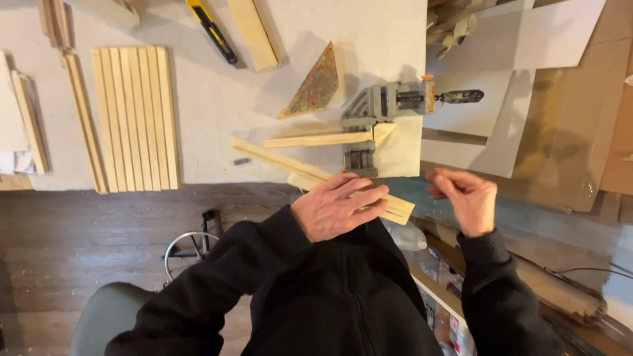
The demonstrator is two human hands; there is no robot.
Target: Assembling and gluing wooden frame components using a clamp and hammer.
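Under the left hand (337, 207) lies a wooden strip (397, 209).

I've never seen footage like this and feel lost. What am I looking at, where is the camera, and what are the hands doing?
The camera sits on a person's head, looking down at their own two hands over a workbench. The left hand presses flat on a wooden strip at the bench edge. The right hand is raised beside it, fingers curled; whether it holds anything is unclear. On the bench lie a metal corner clamp gripping another strip, a row of slats, a triangular piece and a yellow knife.
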